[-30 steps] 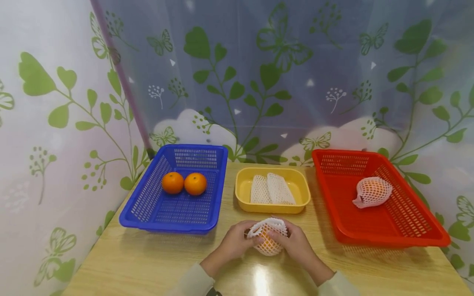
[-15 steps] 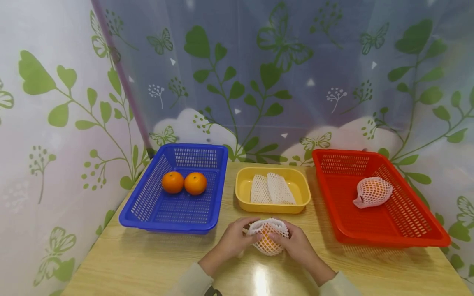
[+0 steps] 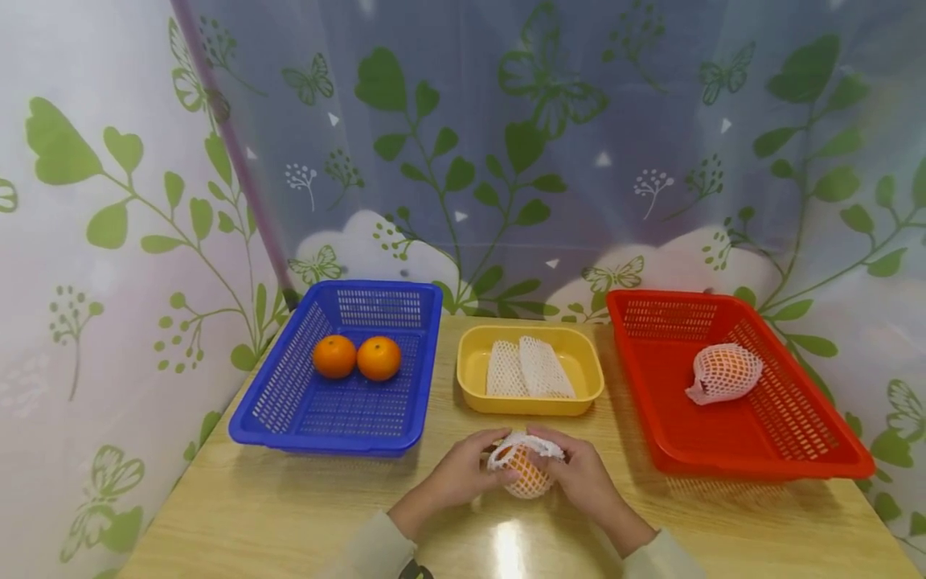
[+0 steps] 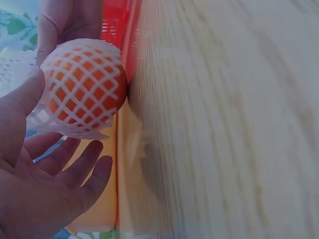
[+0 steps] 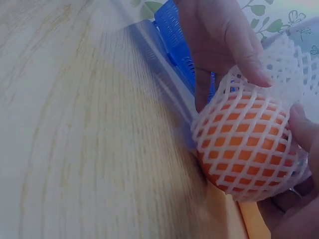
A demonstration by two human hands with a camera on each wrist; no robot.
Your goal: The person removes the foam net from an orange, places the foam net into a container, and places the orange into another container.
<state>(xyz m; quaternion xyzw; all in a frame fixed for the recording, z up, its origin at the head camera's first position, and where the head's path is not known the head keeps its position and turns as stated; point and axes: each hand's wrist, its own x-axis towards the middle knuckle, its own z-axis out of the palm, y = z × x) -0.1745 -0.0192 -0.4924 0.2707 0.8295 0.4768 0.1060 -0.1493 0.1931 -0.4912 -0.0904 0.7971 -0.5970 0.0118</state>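
Note:
Between my two hands is an orange in a white foam net sleeve, just above the table near its front. The sleeve's gathered mouth lies on top, and orange peel shows through the mesh. My left hand holds it from the left, thumb on the net; its fingers spread below in the left wrist view. From the right, my right hand holds the sleeve with thumb on the near side. In the right wrist view the orange bulges out at the sleeve's lower end.
A blue basket at left holds two bare oranges. Behind my hands, a yellow tray contains two flat foam nets. On the right, a red basket holds one netted orange. A patterned curtain backs the table.
The sleeve's mouth, wider half a second ago, is now narrower and drawn over the orange's top. My thumbs have shifted slightly on the net. Baskets and tray stay put.

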